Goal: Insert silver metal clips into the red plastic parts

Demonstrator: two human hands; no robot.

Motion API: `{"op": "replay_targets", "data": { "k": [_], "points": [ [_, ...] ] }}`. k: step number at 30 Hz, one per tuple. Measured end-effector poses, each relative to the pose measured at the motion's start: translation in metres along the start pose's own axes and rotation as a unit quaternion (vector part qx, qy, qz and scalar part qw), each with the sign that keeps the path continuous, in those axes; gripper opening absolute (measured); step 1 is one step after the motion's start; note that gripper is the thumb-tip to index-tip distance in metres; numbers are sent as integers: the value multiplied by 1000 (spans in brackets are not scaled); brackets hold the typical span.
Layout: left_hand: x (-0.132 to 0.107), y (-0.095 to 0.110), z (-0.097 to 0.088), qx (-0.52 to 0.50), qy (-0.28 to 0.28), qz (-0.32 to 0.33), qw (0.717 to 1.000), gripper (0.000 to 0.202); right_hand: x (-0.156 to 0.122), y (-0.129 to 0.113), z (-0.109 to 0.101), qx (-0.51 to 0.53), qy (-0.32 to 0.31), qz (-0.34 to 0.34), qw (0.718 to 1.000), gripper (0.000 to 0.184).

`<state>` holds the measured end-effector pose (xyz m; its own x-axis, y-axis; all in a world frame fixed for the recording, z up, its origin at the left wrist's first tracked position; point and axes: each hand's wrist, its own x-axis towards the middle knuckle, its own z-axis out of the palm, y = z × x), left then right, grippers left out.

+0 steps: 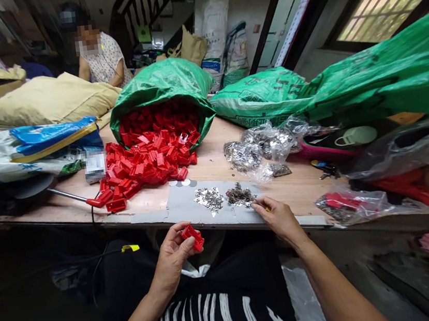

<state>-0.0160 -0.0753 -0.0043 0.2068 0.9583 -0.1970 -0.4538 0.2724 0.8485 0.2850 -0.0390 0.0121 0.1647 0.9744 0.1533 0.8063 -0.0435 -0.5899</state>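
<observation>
My left hand (174, 251) is closed around a small red plastic clip (193, 237), held just below the table's near edge. My right hand (276, 216) rests at the table edge with its fingertips pinched beside two small heaps of metal parts: a shiny silver heap (209, 198) and a darker heap (239, 195). What the pinch holds is too small to make out. Both heaps lie on a grey sheet (183, 203). A big pile of red clips (144, 161) spills from an open green sack (162, 83) further back.
Clear plastic bags of metal parts (260, 147) lie right of the red pile. More green sacks (364, 77) fill the right, yellow and blue bags (35, 104) the left. A red-handled tool (86, 198) lies at left. Another person (102, 57) sits at the far end.
</observation>
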Motion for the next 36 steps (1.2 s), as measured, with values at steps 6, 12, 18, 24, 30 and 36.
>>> {"op": "replay_targets", "data": {
  "k": [6,12,18,24,30,36],
  "points": [
    [-2,3,1,12,7,11,1000,37,-2,7,-5,-38,12,17,999,27],
    [-1,3,4,28,9,13,999,40,-2,9,-7,-59,12,-37,998,21],
    [1,4,6,53,20,17,998,42,-2,0,3,-98,-14,-50,994,16],
    [3,8,9,72,49,65,994,35,1,2,5,-111,11,-76,991,17],
    [2,8,13,119,61,105,985,34,5,5,5,-74,39,-59,995,20],
    [4,3,11,183,59,147,970,34,5,-16,11,73,4,-70,995,27]
  ]
}}
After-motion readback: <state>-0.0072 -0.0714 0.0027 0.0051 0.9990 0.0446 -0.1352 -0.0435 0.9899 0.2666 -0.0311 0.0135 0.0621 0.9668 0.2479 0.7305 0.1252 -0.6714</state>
